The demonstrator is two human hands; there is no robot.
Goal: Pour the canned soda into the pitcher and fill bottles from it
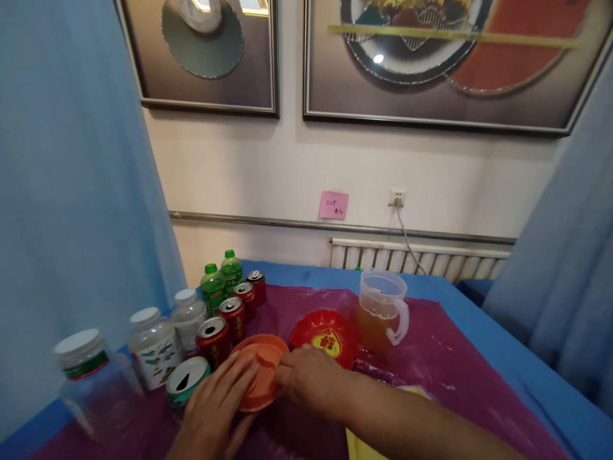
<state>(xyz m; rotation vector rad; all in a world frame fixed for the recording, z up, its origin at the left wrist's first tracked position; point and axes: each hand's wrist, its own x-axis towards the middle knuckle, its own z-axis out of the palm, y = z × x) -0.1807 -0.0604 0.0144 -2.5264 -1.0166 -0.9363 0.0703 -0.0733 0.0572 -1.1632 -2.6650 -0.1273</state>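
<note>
A round, shallow orange plastic dish [261, 348] with a raised curved shape inside is between my two hands, over the purple sheet. My left hand [223, 396] grips its left side, fingers laid over the rim and thumb underneath. At the right rim my right hand [311, 380] is closed, its curled fingers against the dish; the fingertips are partly hidden. Just behind is a red scalloped plate [306, 326] with a yellow emblem, overlapped by my right hand. A green-rimmed open can [188, 377] stands beside my left hand.
Several red cans [214, 338] stand in a row on the left, with green bottles [213, 287] behind. Clear white-lidded jars [154, 348] line the left edge. A pitcher [380, 313] of amber liquid stands back right. Something yellow [357, 444] lies under my right forearm.
</note>
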